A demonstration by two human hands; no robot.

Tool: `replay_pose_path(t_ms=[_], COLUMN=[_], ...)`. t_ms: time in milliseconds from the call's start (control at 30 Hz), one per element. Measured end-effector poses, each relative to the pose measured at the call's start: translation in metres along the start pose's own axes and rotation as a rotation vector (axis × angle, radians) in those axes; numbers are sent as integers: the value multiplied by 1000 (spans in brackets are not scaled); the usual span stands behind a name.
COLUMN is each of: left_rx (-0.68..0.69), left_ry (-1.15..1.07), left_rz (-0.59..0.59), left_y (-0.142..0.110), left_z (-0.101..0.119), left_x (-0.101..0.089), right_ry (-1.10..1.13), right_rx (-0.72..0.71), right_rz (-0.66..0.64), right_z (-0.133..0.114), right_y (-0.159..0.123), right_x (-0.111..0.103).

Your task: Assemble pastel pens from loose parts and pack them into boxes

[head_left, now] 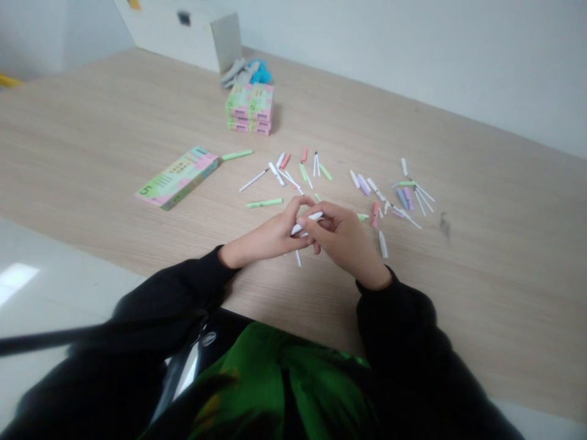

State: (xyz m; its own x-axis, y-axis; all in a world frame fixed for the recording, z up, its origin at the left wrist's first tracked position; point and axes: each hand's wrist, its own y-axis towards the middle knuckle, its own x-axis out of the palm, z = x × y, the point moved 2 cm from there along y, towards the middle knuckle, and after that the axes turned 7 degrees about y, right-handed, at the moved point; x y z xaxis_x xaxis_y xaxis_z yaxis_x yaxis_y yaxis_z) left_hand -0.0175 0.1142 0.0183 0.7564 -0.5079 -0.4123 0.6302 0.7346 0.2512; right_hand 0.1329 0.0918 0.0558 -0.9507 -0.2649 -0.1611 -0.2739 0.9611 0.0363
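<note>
Above the near part of the table, my left hand (285, 231) and my right hand (346, 238) meet around a white pen piece (307, 222). Its tapered end points to the lower left, while the fingers of both hands hide the remainder. The right thumb presses along it, and the left fingers curl around its far side. Just beyond the hands lie loose pen parts: a white barrel (277, 174), a red cap (285, 161), a thin white refill (254, 180) with a dark tip and a light green pen (265, 203).
To the right, more parts are scattered, among them a purple cap (364, 185) and a white cap (382, 244). A pastel box (180, 177) lies left of the hands. Stacked small boxes (250, 110), blue and grey cloth (247, 72) and a white case (183, 36) stand farther back.
</note>
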Motion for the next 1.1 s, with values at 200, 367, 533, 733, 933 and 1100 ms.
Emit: replay_pose_path(t_ms=[200, 367, 533, 733, 933, 1100], left_rx=[-55, -87, -56, -44, -81, -163], left_ry=[-73, 85, 61, 13, 44, 224], left_rz=[19, 71, 37, 0, -19, 155], left_y=[0, 1, 2, 3, 1, -6], left_z=[-11, -13, -10, -7, 2, -8], left_x=[5, 6, 5, 3, -9, -40], right_ry=[113, 76, -38, -33, 71, 59], right_rx=[33, 57, 15, -74, -119, -184], right_rz=[-105, -105, -43, 28, 157, 360], right_z=[10, 17, 19, 20, -4, -18], right_y=[1, 2, 1, -3, -11, -23], right_x=[0, 2, 5, 7, -23, -64])
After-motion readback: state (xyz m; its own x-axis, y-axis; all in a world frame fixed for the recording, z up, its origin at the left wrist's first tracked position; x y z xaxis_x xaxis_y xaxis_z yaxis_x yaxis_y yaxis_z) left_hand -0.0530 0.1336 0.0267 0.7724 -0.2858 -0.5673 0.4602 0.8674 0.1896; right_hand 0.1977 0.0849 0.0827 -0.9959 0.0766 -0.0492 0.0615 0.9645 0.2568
